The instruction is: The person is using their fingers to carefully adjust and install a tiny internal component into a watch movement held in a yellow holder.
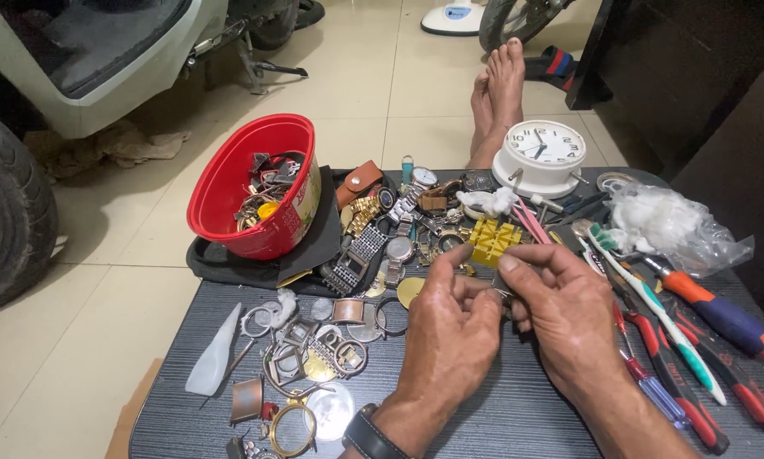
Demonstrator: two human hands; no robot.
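Observation:
My left hand (450, 327) and my right hand (565, 310) meet over the middle of a dark striped table (518, 408). Their fingertips pinch a small metal part (499, 295) between them; most of it is hidden by the fingers. A black watch sits on my left wrist (367, 435). Just beyond the hands lie a yellow block-shaped holder (492, 240) and a heap of watches and metal bands (390, 229).
A red bowl (229, 183) of watch parts leans at the table's back left. A white alarm clock (541, 153) and a plastic bag of cotton (675, 223) stand at the back right. Screwdrivers, pliers and a toothbrush (654, 306) lie on the right. Watch cases and rings (314, 357) lie front left. My bare feet (499, 93) rest beyond the table; a scooter (93, 59) stands left.

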